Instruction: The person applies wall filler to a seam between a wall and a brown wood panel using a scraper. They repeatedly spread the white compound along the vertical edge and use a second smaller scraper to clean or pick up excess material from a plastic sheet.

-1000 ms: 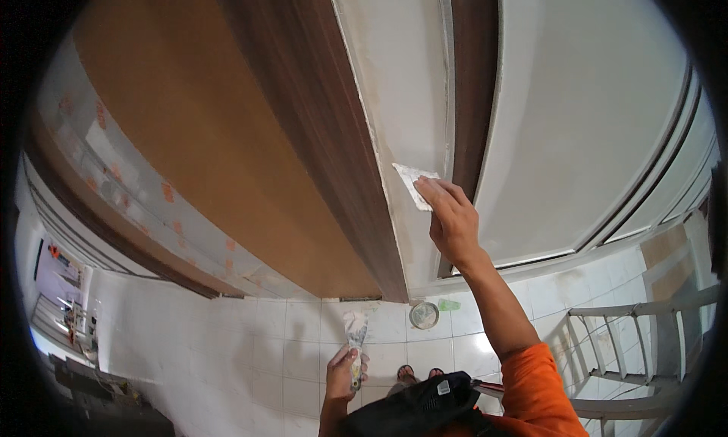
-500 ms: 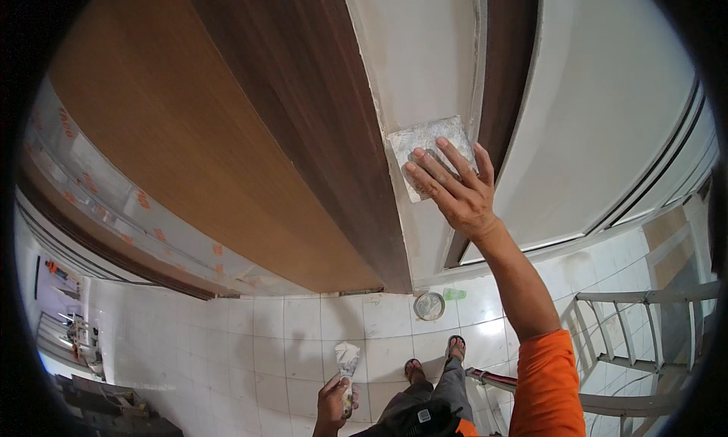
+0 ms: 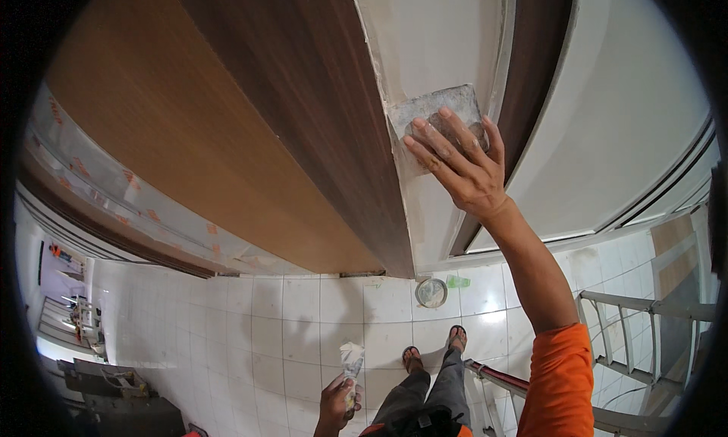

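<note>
My right hand presses a flat, putty-smeared square spreader against the white strip between two dark wood trims, fingers spread over the blade. The blade's left edge is beside the broad dark trim. Low in the view, my left hand is closed round the handle of a putty knife with white paste on its blade, held upward above the tiled floor.
A tan panel is at left, a white panel at right. A round tin and green scrap lie on the tiles, ahead of my feet. A metal ladder stands right; dark clutter is lower left.
My right hand has slid the spreader upward along the white strip, its fingers now spread flat over the blade. My view has shifted, showing more of my legs. The left hand still holds the knife low.
</note>
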